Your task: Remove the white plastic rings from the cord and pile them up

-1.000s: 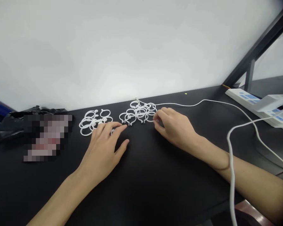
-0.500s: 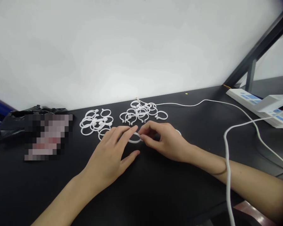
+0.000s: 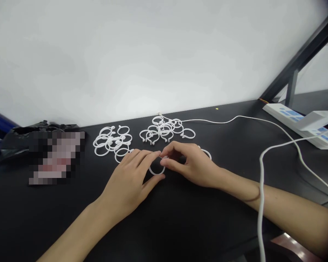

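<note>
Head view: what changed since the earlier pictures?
The right hand moved left and nearer, from the right pile, and now holds a ring beside the left hand, which shifted slightly right. The ring tilted toward the camera. The left pile and bag look unchanged.

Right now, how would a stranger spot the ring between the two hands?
On the black table, below the pale wall, find the left hand and the right hand. Between them is a white ring, its edge pinched by the right hand. The other rings lie behind the hands; this one alone is held.
</note>
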The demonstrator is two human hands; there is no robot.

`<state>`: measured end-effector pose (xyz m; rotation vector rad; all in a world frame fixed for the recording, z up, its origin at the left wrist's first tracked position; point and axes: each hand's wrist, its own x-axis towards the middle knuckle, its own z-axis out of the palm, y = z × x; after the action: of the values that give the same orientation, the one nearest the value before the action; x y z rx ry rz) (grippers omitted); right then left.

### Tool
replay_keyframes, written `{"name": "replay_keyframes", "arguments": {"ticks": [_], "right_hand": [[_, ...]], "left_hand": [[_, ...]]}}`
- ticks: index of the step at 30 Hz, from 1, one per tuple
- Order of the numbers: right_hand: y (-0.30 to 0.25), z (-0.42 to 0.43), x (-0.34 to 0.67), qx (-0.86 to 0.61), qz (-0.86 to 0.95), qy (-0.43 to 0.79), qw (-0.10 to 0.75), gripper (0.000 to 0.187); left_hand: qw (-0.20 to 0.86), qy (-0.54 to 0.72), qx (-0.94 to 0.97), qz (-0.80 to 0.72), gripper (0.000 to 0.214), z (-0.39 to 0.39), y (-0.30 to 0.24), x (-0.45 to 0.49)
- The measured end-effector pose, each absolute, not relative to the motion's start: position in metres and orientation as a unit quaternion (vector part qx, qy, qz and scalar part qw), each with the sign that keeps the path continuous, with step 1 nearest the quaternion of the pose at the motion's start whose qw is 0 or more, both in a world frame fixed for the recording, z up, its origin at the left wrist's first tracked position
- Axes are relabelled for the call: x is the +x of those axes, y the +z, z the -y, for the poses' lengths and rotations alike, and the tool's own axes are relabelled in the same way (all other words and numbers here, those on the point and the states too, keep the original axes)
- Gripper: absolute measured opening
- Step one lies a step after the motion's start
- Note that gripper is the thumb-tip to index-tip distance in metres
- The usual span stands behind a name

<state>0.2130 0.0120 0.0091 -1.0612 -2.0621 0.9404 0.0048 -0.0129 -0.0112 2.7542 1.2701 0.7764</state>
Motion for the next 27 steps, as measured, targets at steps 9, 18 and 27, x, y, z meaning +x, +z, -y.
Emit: {"name": "replay_keyframes", "arguments": {"ticks": [9,18,27], "right_hand": [[0.0106,-0.0113,0.2134,-0.362,0.803,0.342,0.328,0.007],[0.0122,-0.0128,0.2180,-0.312,0.826,0.341,0.322,0.008],[0.0179,-0.0116,0.2184,-0.312,0.791,0.401,0.340,0.010]], "left_hand": [[0.049,0.252,0.889,-0.378,0.031,0.0111,-0.0116,0.0039],[0.057,0.250,0.896,-0.363,0.028,0.0121,-0.0122,0.0041],[0.007,0.264,0.904,-0.336,0.025,0.0114,-0.0069,0.0047]]}}
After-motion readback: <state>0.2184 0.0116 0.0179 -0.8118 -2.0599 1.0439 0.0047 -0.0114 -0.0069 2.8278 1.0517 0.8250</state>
